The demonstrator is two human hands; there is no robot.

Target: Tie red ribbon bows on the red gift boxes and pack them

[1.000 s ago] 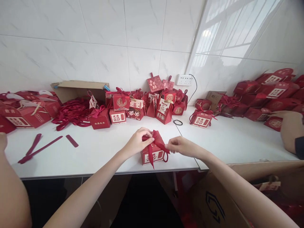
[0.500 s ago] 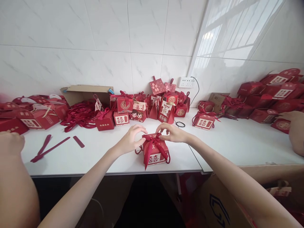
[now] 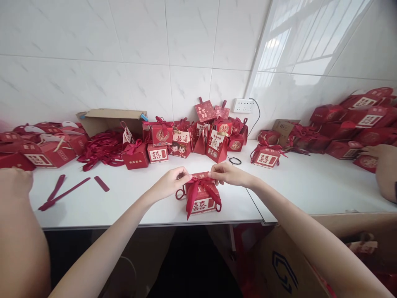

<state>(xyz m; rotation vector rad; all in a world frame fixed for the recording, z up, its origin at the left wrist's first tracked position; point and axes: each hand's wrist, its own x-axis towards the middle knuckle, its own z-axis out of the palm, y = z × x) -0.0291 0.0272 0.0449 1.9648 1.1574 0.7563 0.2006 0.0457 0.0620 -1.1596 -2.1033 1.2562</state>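
Ribboned box (image 3: 201, 205) stands before crowded red boxes (image 3: 180, 145) — dark-red strips (image 3: 101, 183) lie left.

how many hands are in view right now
4: the person's left hand and right hand pinching the ribbon, a co-worker's hand at far left, another hand at far right; others may be hidden.

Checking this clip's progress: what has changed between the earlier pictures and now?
The right hand let go of the ribbon tail, moving left to the ribbon bow; the left hand shifted left, so both now pinch the bow's opposite sides. Loose ribbon strips and back-row gift boxes stayed put.
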